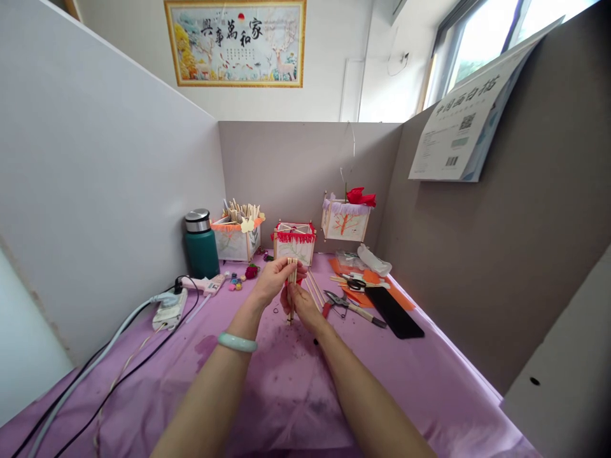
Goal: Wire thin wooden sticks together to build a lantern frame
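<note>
My left hand is closed around the upper part of a small upright bundle of thin wooden sticks. Lower down, my right hand grips the same bundle, its thumb lying along the sticks. The bundle's bottom ends are just above or touching the purple cloth; I cannot tell which. A few more loose sticks lie just right of my hands. Behind the hands stands a small white lantern with red fringe.
At the left are a green bottle, a box of sticks, and a power strip with cables. To the right lie pliers, scissors and a black phone. Another lantern hangs behind.
</note>
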`<state>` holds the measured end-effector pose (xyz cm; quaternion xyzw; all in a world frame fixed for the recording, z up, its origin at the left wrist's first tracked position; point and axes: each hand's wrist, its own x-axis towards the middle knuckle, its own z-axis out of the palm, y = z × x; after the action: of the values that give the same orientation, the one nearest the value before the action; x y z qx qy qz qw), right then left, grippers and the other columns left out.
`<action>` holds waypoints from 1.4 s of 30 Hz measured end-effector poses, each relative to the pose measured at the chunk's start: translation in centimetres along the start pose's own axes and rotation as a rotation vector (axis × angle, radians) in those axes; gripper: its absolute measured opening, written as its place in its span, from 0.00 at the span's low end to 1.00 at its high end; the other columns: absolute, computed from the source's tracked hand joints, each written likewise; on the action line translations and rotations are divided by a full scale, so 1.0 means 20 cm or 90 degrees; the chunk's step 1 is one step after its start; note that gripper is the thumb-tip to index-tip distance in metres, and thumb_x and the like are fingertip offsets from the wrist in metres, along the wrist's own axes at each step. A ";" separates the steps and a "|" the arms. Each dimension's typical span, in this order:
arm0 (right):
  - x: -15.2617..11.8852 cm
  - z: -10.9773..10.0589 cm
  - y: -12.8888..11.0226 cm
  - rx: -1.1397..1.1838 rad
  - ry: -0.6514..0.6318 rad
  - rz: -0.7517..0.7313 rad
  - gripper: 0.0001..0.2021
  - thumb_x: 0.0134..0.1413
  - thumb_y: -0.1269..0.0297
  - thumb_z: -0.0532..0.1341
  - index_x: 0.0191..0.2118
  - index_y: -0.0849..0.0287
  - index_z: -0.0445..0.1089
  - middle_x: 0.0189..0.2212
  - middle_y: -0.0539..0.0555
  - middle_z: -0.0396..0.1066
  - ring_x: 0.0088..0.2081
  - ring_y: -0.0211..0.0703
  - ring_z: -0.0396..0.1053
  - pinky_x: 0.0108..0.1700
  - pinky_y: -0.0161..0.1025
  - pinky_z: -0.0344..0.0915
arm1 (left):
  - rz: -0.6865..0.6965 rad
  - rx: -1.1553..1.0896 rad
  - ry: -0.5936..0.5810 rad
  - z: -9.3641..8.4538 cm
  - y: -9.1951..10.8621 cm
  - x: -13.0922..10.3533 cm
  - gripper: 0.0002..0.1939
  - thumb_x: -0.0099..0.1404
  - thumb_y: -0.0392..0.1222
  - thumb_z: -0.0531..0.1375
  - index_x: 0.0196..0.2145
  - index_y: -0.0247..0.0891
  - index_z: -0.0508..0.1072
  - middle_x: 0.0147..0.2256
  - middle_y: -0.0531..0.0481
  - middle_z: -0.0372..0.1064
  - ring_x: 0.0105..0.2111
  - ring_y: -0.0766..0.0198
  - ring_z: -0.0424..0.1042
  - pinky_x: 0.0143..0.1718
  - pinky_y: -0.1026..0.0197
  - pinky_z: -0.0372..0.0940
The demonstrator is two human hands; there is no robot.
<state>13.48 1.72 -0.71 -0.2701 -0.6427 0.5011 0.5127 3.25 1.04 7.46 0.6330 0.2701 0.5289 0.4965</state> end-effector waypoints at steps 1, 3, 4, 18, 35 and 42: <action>0.00 0.00 0.01 0.004 0.000 0.006 0.27 0.52 0.35 0.48 0.24 0.58 0.58 0.16 0.47 0.58 0.17 0.33 0.54 0.20 0.33 0.50 | -0.001 -0.002 0.002 0.00 0.00 0.00 0.15 0.57 0.49 0.61 0.33 0.33 0.70 0.32 0.46 0.74 0.34 0.57 0.75 0.42 0.52 0.68; 0.00 0.00 0.02 0.007 0.004 0.023 0.27 0.50 0.34 0.49 0.25 0.57 0.57 0.15 0.46 0.57 0.16 0.33 0.53 0.19 0.33 0.50 | -0.005 -0.018 0.007 0.00 -0.01 0.00 0.13 0.57 0.48 0.61 0.33 0.34 0.69 0.31 0.47 0.74 0.33 0.58 0.75 0.41 0.52 0.68; 0.00 0.00 0.02 0.008 0.009 0.029 0.27 0.49 0.33 0.49 0.25 0.57 0.57 0.15 0.45 0.56 0.16 0.33 0.52 0.19 0.34 0.50 | -0.007 -0.029 0.006 0.01 -0.01 0.00 0.13 0.56 0.47 0.62 0.33 0.34 0.68 0.31 0.47 0.74 0.33 0.59 0.75 0.41 0.52 0.68; -0.01 -0.04 0.05 0.029 -0.022 0.017 0.30 0.55 0.37 0.44 0.23 0.60 0.62 0.16 0.48 0.59 0.18 0.34 0.57 0.22 0.33 0.53 | -0.049 -0.079 -0.079 -0.03 -0.03 0.01 0.20 0.56 0.44 0.63 0.45 0.32 0.70 0.42 0.38 0.74 0.40 0.54 0.74 0.48 0.48 0.65; -0.04 -0.15 0.03 -0.116 -0.082 0.048 0.19 0.51 0.47 0.59 0.34 0.61 0.67 0.29 0.53 0.71 0.30 0.40 0.69 0.34 0.37 0.64 | -0.025 0.054 -0.094 -0.07 -0.04 0.04 0.16 0.57 0.49 0.61 0.36 0.33 0.70 0.35 0.42 0.75 0.37 0.55 0.75 0.40 0.53 0.69; -0.06 -0.22 0.05 -0.310 -0.072 0.047 0.12 0.51 0.56 0.60 0.27 0.61 0.72 0.22 0.50 0.69 0.23 0.36 0.64 0.26 0.33 0.59 | -0.046 0.023 -0.096 -0.07 -0.03 0.03 0.18 0.57 0.48 0.62 0.41 0.32 0.71 0.39 0.39 0.74 0.38 0.53 0.75 0.39 0.52 0.69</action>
<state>17.79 2.71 -2.19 -0.3806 -0.7620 0.3642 0.3766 2.13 2.26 7.17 0.6696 0.2643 0.4565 0.5228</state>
